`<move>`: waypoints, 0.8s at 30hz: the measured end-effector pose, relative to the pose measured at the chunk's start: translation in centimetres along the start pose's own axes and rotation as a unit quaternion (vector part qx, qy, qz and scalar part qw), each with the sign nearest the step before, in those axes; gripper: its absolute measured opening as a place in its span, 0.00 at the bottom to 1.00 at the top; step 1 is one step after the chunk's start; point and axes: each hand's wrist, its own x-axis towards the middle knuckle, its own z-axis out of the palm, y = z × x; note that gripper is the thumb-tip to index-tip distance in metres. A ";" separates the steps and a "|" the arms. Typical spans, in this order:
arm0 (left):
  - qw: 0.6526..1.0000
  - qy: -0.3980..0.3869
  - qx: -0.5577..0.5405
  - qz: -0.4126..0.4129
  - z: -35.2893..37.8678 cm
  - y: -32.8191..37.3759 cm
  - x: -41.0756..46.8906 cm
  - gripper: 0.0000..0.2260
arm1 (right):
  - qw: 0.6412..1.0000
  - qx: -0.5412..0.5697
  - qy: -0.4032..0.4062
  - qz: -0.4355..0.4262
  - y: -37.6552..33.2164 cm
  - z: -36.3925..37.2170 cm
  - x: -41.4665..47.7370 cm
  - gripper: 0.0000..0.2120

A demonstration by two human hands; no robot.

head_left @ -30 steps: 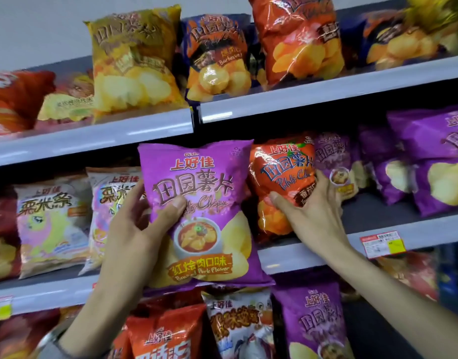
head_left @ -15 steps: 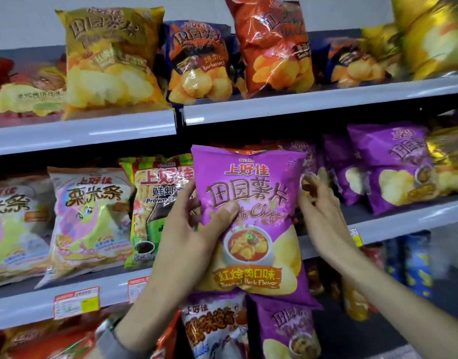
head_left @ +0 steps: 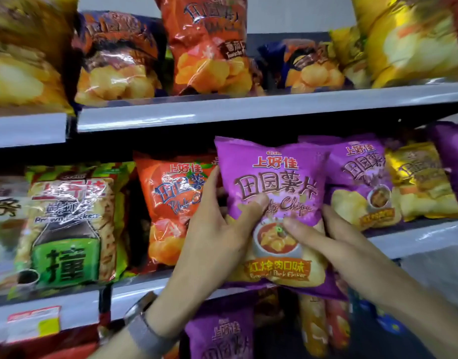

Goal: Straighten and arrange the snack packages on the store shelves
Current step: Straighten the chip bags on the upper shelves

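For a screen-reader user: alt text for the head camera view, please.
The left hand and right hand hold a purple chip bag at the middle shelf. An orange chip bag stands to its left, a second purple bag to its right.

Glossy crinkled plastic purple chip bag (head_left: pixel 274 203); smooth painted metal shelf edge (head_left: pixel 248 110) (slightly shiny).

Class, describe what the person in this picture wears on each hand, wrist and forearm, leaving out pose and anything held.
The left hand has no glove or ring in view; its wrist carries a wristwatch with a grey, metallic-looking band. The right hand is likewise ungloved, with no ring or watch showing. Both forearms are bare of sleeves.
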 end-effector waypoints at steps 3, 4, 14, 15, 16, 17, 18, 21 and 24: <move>1.000 0.005 0.003 -0.013 2.5 -0.5 1.7 0.24 | 0.998 -0.039 0.052 -0.020 0.9 -2.7 2.5 0.25; 1.000 0.007 -0.001 -0.022 3.1 -0.5 2.2 0.22 | 0.996 -0.053 0.066 -0.025 1.1 -3.2 3.3 0.26; 0.993 0.007 0.104 -0.056 3.8 -2.1 4.7 0.21 | 0.988 -0.118 0.088 -0.040 4.9 -2.1 9.1 0.43; 0.993 0.002 0.106 -0.060 3.6 -2.2 4.4 0.21 | 0.989 -0.113 0.085 -0.046 5.2 -2.0 9.0 0.42; 0.992 -0.003 0.113 -0.063 3.6 -2.4 4.2 0.22 | 0.990 -0.110 0.079 -0.050 5.5 -2.0 9.0 0.42; 0.990 -0.007 0.125 -0.065 3.6 -2.4 3.9 0.24 | 0.990 -0.110 0.071 -0.050 5.7 -2.0 8.9 0.43; 0.988 -0.010 0.139 -0.068 3.5 -2.5 3.6 0.27 | 0.991 -0.110 0.062 -0.051 5.9 -2.1 8.9 0.42; 0.980 -0.026 0.181 -0.073 3.0 -2.5 2.8 0.38 | 0.992 -0.116 0.031 -0.049 6.4 -2.3 8.4 0.40; 0.972 -0.040 0.221 -0.067 2.4 -2.6 2.1 0.37 | 0.991 -0.122 0.015 -0.057 6.4 -2.5 8.1 0.38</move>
